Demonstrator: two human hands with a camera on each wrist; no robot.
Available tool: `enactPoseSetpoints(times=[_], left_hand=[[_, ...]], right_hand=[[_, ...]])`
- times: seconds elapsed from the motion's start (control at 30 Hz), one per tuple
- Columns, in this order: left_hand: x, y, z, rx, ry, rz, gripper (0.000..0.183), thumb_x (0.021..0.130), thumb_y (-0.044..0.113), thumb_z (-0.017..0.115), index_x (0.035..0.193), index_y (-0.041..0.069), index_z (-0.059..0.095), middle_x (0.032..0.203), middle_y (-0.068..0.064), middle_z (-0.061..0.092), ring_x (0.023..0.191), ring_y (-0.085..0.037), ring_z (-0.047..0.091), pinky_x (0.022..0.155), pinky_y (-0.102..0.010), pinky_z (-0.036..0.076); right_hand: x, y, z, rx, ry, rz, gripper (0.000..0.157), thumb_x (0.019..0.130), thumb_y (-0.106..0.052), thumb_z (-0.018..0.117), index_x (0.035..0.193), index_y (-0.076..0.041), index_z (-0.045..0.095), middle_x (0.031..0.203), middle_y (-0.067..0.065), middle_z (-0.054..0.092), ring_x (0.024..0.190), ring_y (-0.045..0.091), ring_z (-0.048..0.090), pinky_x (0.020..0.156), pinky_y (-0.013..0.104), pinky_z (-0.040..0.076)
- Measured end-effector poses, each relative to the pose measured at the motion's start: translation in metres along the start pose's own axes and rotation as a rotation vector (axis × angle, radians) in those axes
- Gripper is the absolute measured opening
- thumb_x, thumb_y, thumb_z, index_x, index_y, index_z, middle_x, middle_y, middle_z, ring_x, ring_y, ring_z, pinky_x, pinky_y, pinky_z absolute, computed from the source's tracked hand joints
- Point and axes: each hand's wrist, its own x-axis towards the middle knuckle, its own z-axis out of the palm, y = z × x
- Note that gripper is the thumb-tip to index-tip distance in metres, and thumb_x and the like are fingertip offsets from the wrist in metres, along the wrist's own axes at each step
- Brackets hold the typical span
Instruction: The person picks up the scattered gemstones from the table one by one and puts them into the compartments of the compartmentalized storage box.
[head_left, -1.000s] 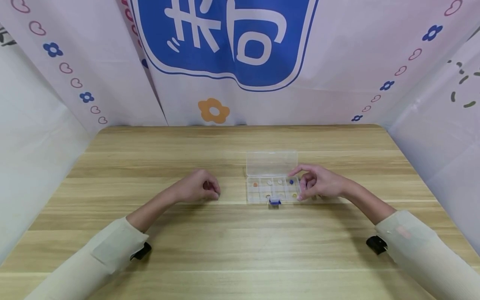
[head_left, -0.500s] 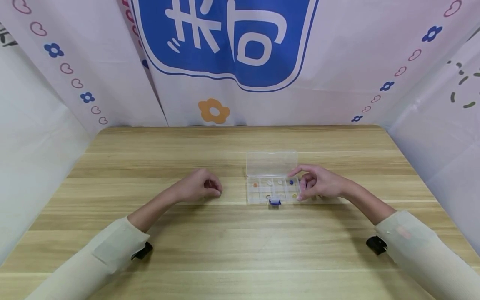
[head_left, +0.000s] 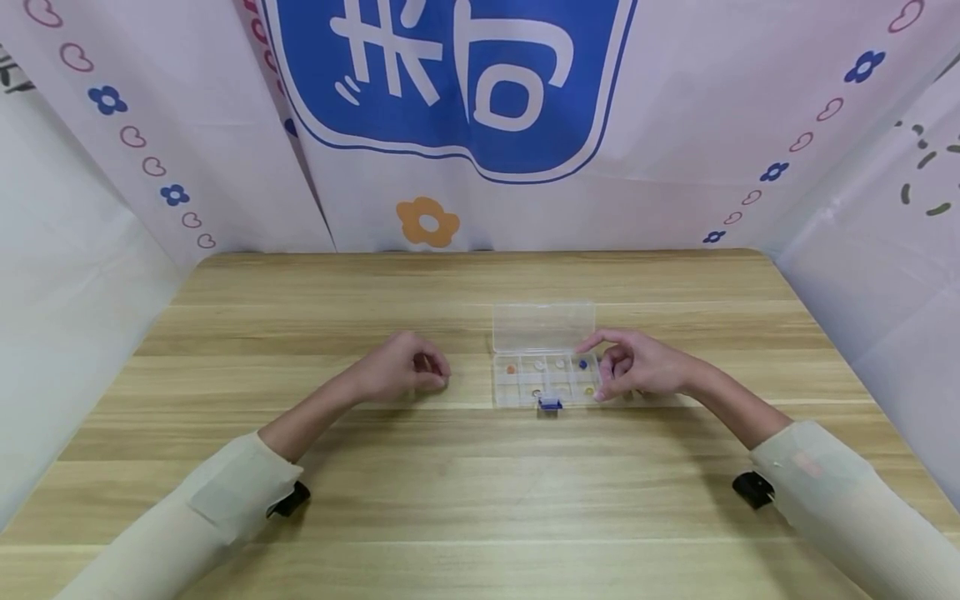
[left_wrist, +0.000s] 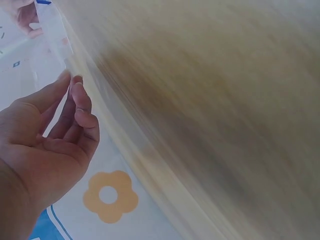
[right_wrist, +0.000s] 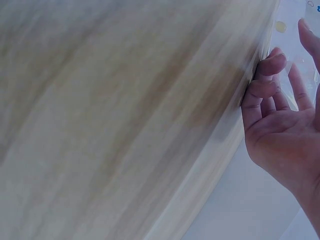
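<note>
A clear plastic compartment box (head_left: 507, 400) lies on the table with its lid (head_left: 543, 327) tipped back. Small coloured pieces sit in separate compartments, among them an orange one (head_left: 511, 369), a dark blue one (head_left: 582, 364) and a yellow one (head_left: 588, 391). My right hand (head_left: 637, 364) holds the box's right end, index finger by the lid hinge and thumb at the right wall. Left of the box, my left hand (head_left: 401, 367) pinches a tiny greyish thing between thumb and fingertips, mostly hidden. In the left wrist view, the left hand's thumb and index fingertips (left_wrist: 77, 85) nearly meet.
A blue clasp (head_left: 550, 405) shows at the box's front edge. The wooden table (head_left: 480, 500) ends at a hanging white cloth (head_left: 645, 200) with printed flowers and a blue sign. Black devices are strapped under the left sleeve (head_left: 232, 492) and the right sleeve (head_left: 825, 467).
My left hand has moved slightly right and a little away from me, closer to the box, its fingertips still pinched. The right hand and the box have stayed in place.
</note>
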Motion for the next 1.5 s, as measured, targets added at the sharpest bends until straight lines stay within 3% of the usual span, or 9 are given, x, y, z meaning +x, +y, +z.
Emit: enactPoseSetpoints(times=[0.5,0.8,1.03,1.5], left_hand=[[0.006,0.008,0.002,0.0,0.022,0.014,0.004,0.09,0.0,0.078,0.094,0.001,0.077,0.088,-0.003,0.075,0.082,-0.016,0.067,0.076,-0.029,0.057],[0.012,0.009,0.007,-0.023,0.014,0.067,0.003,0.093,-0.001,0.074,0.094,0.0,0.077,0.088,-0.006,0.074,0.079,-0.018,0.066,0.071,-0.027,0.054],[0.014,0.011,0.01,-0.026,0.01,0.056,0.005,0.096,0.001,0.072,0.097,0.0,0.077,0.086,-0.007,0.073,0.074,-0.018,0.064,0.064,-0.024,0.051],[0.019,0.017,0.013,-0.038,0.0,0.066,0.003,0.095,0.0,0.072,0.094,0.001,0.076,0.088,-0.008,0.073,0.075,-0.021,0.067,0.066,-0.027,0.055]], right_hand=[[0.002,-0.002,0.0,0.008,-0.012,-0.013,0.064,0.085,0.006,0.079,0.14,0.01,0.049,0.081,0.01,0.062,0.065,0.009,0.052,0.058,0.022,0.046],[0.002,-0.001,0.0,0.011,-0.009,-0.006,0.064,0.084,0.006,0.08,0.14,0.01,0.049,0.081,0.01,0.061,0.065,0.009,0.053,0.059,0.022,0.046],[0.002,-0.001,0.0,0.012,-0.005,-0.002,0.064,0.084,0.005,0.08,0.14,0.009,0.05,0.082,0.009,0.062,0.065,0.009,0.052,0.059,0.022,0.046],[0.0,0.001,0.0,0.01,-0.004,-0.001,0.064,0.084,0.005,0.08,0.14,0.009,0.049,0.081,0.01,0.062,0.064,0.009,0.052,0.059,0.023,0.047]])
